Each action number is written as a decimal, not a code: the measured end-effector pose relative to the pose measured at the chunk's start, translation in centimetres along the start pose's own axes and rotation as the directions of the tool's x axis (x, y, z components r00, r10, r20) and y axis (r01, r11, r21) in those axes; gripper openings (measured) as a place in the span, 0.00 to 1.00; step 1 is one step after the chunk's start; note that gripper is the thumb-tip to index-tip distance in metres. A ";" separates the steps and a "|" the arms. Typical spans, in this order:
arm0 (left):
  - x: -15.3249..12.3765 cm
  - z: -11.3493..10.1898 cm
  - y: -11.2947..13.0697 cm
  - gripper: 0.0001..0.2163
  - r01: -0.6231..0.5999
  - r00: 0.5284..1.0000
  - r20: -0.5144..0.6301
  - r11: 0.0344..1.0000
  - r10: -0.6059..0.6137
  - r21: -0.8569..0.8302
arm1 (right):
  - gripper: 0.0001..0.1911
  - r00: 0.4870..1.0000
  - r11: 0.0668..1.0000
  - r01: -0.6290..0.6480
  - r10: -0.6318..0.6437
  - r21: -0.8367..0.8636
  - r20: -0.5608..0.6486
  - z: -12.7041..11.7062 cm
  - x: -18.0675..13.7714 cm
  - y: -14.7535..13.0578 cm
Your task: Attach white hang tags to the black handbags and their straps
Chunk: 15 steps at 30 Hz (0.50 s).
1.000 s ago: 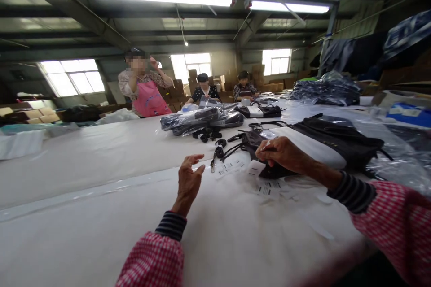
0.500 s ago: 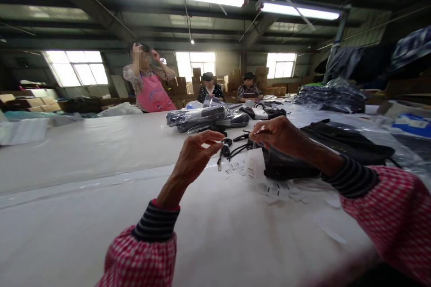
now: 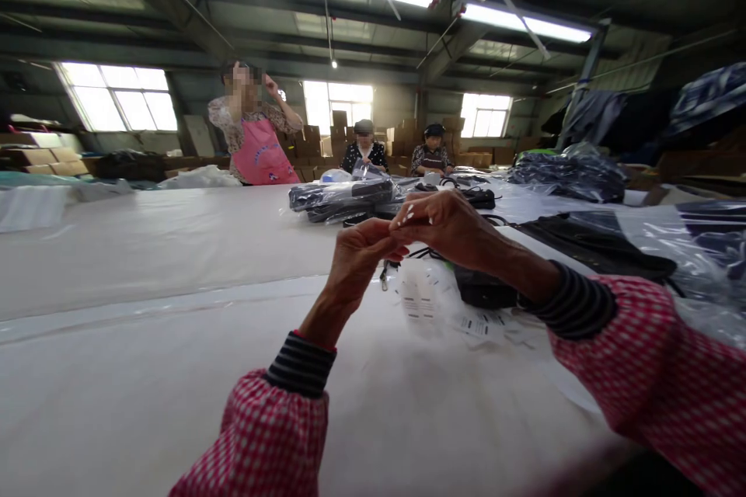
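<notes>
White table (image 3: 175, 388): blurred printed tags (image 3: 418, 301) below meeting hands (image 3: 446, 229).

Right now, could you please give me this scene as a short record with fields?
Left hand: fingertips at those of the right hand
Held item: too small to tell
Labels: white, printed, seen below the hands
Black bag: on the table, right of the labels
Wrapped bundles: beyond the hands
Pink apron: on a person across the table
</notes>
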State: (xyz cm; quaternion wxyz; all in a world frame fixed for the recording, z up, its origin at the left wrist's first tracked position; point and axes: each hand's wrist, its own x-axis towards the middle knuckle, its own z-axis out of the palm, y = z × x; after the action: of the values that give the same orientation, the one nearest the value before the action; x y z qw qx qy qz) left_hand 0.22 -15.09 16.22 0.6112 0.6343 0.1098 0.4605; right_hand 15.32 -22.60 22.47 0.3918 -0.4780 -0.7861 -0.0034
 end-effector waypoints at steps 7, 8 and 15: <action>-0.4 -3.7 4.1 0.10 -0.055 0.981 -0.173 0.978 0.091 0.199 | 0.14 0.996 0.986 -0.068 0.075 0.151 -0.044 0.0 -1.4 3.3; -0.6 -4.4 4.7 0.09 -0.054 0.974 -0.200 0.967 0.106 0.248 | 0.10 0.996 0.995 -0.083 0.085 0.061 -0.018 0.2 -2.6 4.5; -1.6 -6.7 7.0 0.06 -0.077 0.940 -0.245 0.845 0.239 0.529 | 0.12 0.831 0.848 0.201 0.118 -0.491 0.544 4.0 -11.1 8.9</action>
State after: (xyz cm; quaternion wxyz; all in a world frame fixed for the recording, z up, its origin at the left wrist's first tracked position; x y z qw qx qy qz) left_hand -8.42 -13.24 20.47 0.3559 0.7028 0.2668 0.5551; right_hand 22.21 -24.59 9.56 -0.0002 -0.5290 -0.8439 -0.0894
